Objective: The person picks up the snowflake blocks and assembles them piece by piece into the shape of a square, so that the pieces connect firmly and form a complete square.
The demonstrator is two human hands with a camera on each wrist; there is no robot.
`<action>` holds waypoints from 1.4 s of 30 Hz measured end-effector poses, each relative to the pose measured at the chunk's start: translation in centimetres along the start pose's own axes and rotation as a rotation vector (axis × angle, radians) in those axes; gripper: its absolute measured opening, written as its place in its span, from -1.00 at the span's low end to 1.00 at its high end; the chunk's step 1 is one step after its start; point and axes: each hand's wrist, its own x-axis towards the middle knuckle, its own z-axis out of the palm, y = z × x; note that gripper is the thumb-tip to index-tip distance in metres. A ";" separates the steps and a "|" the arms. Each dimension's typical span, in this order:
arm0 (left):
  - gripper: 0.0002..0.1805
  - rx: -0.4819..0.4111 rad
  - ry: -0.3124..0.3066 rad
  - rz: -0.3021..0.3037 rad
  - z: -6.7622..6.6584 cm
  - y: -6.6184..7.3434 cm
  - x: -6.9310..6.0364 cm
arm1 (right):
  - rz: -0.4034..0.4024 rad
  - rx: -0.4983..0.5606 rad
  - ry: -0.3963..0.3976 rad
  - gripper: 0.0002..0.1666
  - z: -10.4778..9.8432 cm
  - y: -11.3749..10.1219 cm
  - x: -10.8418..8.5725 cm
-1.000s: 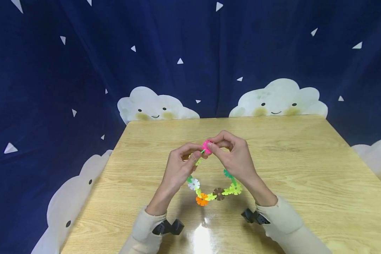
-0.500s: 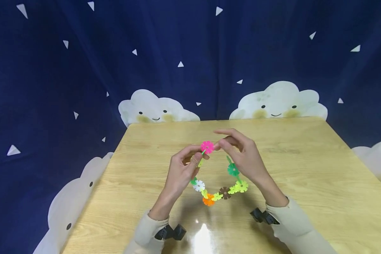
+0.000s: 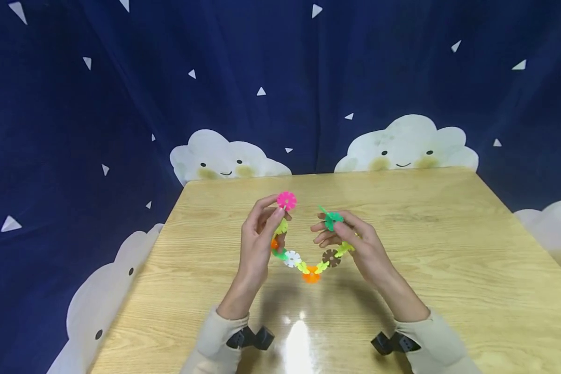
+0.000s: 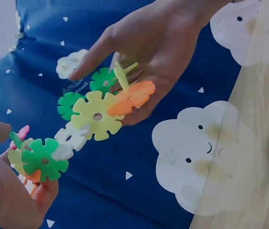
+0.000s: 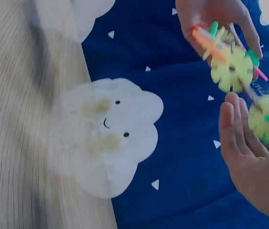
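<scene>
A chain of notched plastic snowflake discs hangs in a U between both hands above the table. My left hand (image 3: 257, 244) pinches one end, where a pink disc (image 3: 286, 200) stands up past the fingertips. At the other end, my right hand (image 3: 366, 254) holds a green disc (image 3: 333, 221) between thumb and fingers, with a thin green disc seen edge-on above it. Between them hang a white disc (image 3: 292, 258), an orange disc (image 3: 311, 275) and a brown disc (image 3: 331, 258), with yellow ones linking them. In the left wrist view, another green disc (image 4: 45, 161) lies near the left fingers.
Below the hands spreads a wooden table (image 3: 449, 249) with a bright light reflection near the front. A dark blue curtain (image 3: 243, 47) with white clouds hangs behind it and at its sides. Black wrist cameras sit on both cuffs.
My right hand has let go of the pink disc and taken hold of the green end disc. The two chain ends are farther apart, and the left hand has moved slightly up and left.
</scene>
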 end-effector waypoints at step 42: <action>-0.84 0.085 -0.136 0.137 0.5 -1.2 -0.7 | -0.057 -0.376 0.067 -0.72 1.6 -2.0 -0.5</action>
